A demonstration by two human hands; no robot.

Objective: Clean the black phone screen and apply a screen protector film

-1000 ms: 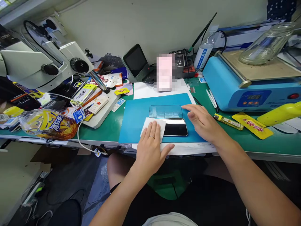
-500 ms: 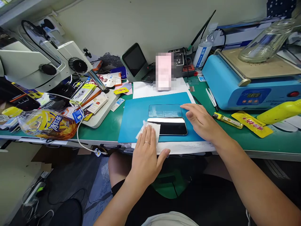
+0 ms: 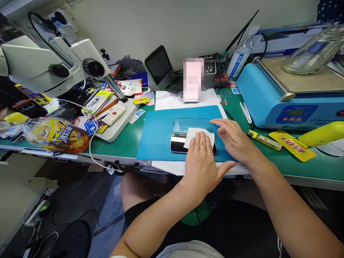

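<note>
On the blue mat (image 3: 153, 132) lies a smartphone (image 3: 177, 143) with a dark, shiny screen. My left hand (image 3: 200, 165) lies flat, fingers stretched out, pressing a white wipe (image 3: 189, 138) onto the right part of the phone; the wipe and fingers hide that part. Just behind the phone is a clear rectangular sheet (image 3: 178, 124) with a dark outline, like a screen protector. My right hand (image 3: 233, 139) is open at the mat's right side, its fingertips at the sheet's right end; whether they touch it I cannot tell.
A blue heating machine (image 3: 268, 96) with a glass jar (image 3: 309, 53) stands at right, near a yellow tube (image 3: 264, 140) and yellow packet (image 3: 292, 145). At left are a microscope (image 3: 77, 59) and a drink bottle (image 3: 57, 134). A small display (image 3: 158, 66) stands behind.
My left hand has slid the white wipe rightward along the phone, from its left end to its right part. My right hand stays by the clear sheet. The view has shifted slightly.
</note>
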